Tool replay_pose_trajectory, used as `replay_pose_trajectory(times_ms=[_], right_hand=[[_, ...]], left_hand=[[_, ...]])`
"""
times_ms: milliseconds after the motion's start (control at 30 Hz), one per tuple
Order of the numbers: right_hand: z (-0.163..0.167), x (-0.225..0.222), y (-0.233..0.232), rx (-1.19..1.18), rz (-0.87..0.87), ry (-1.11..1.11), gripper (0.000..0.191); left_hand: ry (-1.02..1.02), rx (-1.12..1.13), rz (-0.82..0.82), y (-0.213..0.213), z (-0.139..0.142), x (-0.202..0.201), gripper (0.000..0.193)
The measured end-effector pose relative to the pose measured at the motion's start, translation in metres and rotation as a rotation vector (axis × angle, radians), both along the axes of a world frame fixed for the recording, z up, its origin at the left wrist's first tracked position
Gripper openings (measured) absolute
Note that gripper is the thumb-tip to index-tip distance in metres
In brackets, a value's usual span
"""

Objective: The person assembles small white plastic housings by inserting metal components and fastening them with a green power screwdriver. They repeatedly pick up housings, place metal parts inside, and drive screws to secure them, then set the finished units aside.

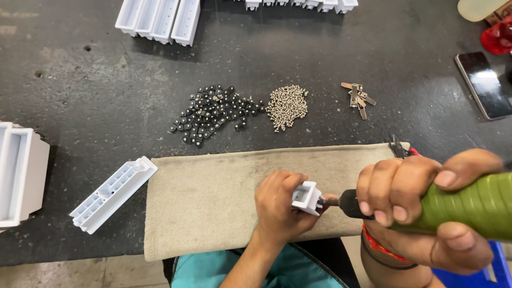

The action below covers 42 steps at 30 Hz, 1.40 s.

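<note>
My left hand (pixel 277 205) grips a small white plastic part (pixel 308 197) over a beige cloth (pixel 213 192) at the table's near edge. My right hand (pixel 426 208) is wrapped around a green-handled power screwdriver (pixel 474 205). Its black chuck and bit (pixel 341 202) point left and touch the white part's right side. A red band circles my right wrist.
On the dark table lie a pile of small black parts (pixel 213 112), a heap of silver screws (pixel 288 106) and a few metal strips (pixel 358 98). White plastic housings sit at left (pixel 113 193), far left (pixel 18 173) and top (pixel 160 18). A phone (pixel 485 85) lies at right.
</note>
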State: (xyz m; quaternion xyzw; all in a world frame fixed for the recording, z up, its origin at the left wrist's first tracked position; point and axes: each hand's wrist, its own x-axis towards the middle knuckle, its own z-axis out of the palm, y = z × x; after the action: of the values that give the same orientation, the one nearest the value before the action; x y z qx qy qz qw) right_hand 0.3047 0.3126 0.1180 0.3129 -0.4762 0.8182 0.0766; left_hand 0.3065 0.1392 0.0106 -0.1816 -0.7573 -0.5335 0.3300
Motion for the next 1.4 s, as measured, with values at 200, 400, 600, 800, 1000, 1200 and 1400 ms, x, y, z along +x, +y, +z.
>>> replay_pose_trajectory(times_ms=[200,400,600,800,1000,1200,1400], right_hand=[[0.000,-0.006,-0.010,-0.056,0.028,-0.012,0.042],[0.014,-0.013,-0.009,0.036,0.063,0.015,0.043],[-0.010,0.003,0.000,-0.041,-0.120,-0.007,0.062],[-0.082,0.045,-0.029,0.162,-0.513,-0.141,0.041],[-0.092,0.057,-0.022,0.863,-0.622,0.233,0.045],[-0.096,0.050,-0.019,0.822,-0.565,0.288,0.032],[-0.102,0.053,-0.023,0.440,-0.451,0.042,0.024]], left_hand=[[0.023,0.001,-0.020,0.000,-0.005,0.002,0.059],[0.044,0.017,-0.010,-0.001,-0.008,0.002,0.057],[0.004,0.034,-0.005,0.000,-0.006,0.001,0.056],[0.034,0.007,0.013,0.001,-0.007,0.001,0.055],[0.058,0.024,-0.026,-0.003,-0.008,0.002,0.053],[0.036,0.027,-0.049,-0.004,-0.009,0.001,0.052],[0.013,0.008,-0.039,-0.004,-0.008,0.001,0.051]])
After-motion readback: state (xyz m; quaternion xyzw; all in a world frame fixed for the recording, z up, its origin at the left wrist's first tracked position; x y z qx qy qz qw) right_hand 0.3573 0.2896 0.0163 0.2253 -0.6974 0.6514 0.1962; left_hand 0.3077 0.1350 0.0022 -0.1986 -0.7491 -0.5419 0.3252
